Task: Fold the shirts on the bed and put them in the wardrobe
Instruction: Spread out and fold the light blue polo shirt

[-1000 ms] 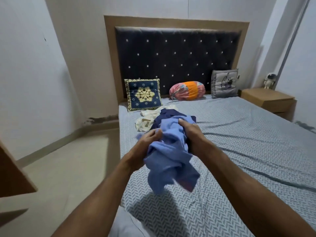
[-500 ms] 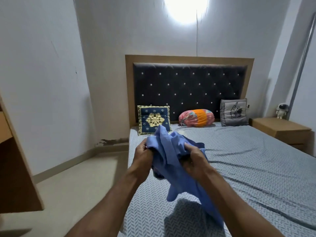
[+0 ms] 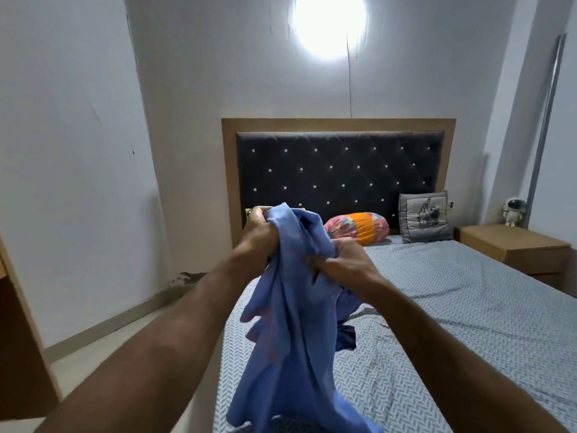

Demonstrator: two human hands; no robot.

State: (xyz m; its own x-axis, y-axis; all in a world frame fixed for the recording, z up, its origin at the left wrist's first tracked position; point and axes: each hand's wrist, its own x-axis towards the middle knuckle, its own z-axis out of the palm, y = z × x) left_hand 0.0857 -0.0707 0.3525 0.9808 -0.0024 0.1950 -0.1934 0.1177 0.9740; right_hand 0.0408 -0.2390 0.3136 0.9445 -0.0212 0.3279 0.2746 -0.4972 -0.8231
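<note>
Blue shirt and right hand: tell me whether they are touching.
Touching. The head view shows the right hand with fingers curled into the blue shirt, gripping its bunched cloth.

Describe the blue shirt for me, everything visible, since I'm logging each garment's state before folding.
The blue shirt is a plain, soft, thin-looking fabric, bunched and unfolded. It hangs in long creased drapes above the bed. The left hand grips its top edge; the right hand grips a fold slightly lower. A darker patch shows at its right side. Its lower end runs out of frame.

Orange bolster (image 3: pixel 357 227), grey cushion (image 3: pixel 425 216) — astronaut figurine (image 3: pixel 513 211) on nightstand (image 3: pixel 512 250)
</note>
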